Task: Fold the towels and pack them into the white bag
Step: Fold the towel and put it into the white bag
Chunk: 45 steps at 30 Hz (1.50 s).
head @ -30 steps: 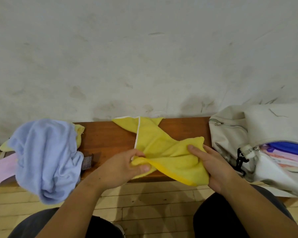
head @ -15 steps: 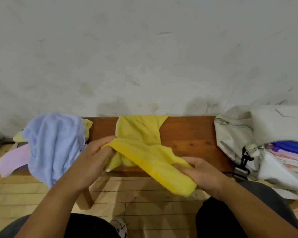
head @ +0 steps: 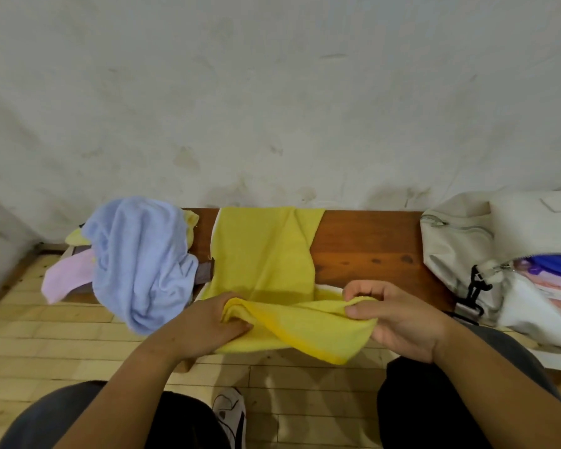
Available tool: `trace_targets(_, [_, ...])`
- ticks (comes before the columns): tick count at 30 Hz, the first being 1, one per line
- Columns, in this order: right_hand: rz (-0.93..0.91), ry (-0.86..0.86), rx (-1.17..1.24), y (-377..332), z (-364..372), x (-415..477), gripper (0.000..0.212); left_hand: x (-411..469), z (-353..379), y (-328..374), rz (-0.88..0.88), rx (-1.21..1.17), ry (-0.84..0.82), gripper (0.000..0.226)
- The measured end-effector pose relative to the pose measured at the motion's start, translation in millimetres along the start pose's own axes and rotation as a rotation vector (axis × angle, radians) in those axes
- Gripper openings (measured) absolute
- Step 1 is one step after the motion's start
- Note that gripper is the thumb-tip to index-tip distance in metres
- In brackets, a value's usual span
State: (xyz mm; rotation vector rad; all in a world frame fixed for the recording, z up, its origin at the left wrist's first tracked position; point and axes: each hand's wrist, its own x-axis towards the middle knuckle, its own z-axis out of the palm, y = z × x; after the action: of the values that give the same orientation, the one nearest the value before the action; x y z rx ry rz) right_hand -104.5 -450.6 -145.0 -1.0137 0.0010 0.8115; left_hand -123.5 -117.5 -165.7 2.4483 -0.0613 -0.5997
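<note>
On a wooden bench (head: 366, 244) against a stained wall (head: 272, 92), your left hand (head: 204, 322) and right hand (head: 399, 315) each pinch the yellow towel (head: 263, 254).

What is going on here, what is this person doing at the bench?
A person is folding a yellow towel on a wooden bench. The left hand and the right hand both grip its near edge. A light blue towel lies crumpled on a pile at the left. The white bag at the right is open, with folded towels inside.

No lettering, label, brand, number or sign can be read anywhere; nothing legible shows.
</note>
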Motion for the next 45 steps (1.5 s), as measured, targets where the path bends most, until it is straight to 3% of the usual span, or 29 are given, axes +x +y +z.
trace_targets(3, [-0.025,-0.108,0.060,-1.2,3.0,-11.7,0.034,6.8,9.3,8.2,0.019,0.017,-0.055,0.034])
trace_targets(7, [-0.158,0.214,0.039,-8.4,2.8,-16.7,0.017,21.6,22.3,11.1,0.012,0.017,-0.099,0.030])
trace_targets(11, [-0.260,0.256,0.081,-14.6,-12.3,-27.0,0.015,32.3,28.5,13.0,0.057,0.010,-0.142,0.027])
trace_targets(13, [-0.289,0.226,0.085,-15.7,-23.9,-36.0,0.041,35.5,30.2,16.3,0.075,0.012,-0.178,0.034])
trace_targets(15, [-0.319,0.248,0.090,-16.6,-29.5,-46.5,0.048,36.8,31.8,22.3,0.096,0.005,-0.198,0.045])
trace_targets(18, [-0.321,0.251,0.116,-21.3,-32.7,-58.2,0.024,37.4,36.0,30.3,0.128,-0.019,-0.217,0.048])
trace_targets(19, [-0.311,0.292,0.122,-22.0,-33.7,-60.8,0.018,36.8,36.6,32.6,0.134,-0.010,-0.217,0.043])
trace_targets(23, [-0.116,0.471,-0.057,-14.8,-45.8,-64.7,0.034,36.4,36.7,35.7,0.115,0.036,-0.204,0.035])
trace_targets(29, [0.218,0.646,-0.332,-0.6,-72.2,-65.8,0.017,25.6,33.9,41.0,0.124,-0.081,-0.230,0.025])
trace_targets(32, [0.295,0.609,-0.305,1.7,-69.5,-71.2,0.033,16.4,37.1,44.0,0.107,-0.229,-0.261,0.021])
trace_targets(36, [0.325,0.396,-0.218,16.5,-55.0,-76.1,0.063,1.8,34.1,48.0,0.042,-0.330,-0.222,0.020])
trace_targets(40, [0.363,0.161,-0.170,40.0,-38.5,-81.4,0.054,-8.1,22.3,35.3,0.050,-0.305,-0.066,0.015])
trace_targets(43, [0.420,0.069,-0.199,60.2,-38.8,-86.5,0.045,-17.4,13.1,19.2,0.014,-0.273,0.114,0.026])
trace_targets(45, [0.404,0.068,-0.177,69.3,-42.1,-90.1,0.049,-26.0,10.6,6.6,-0.006,-0.227,0.136,0.034])
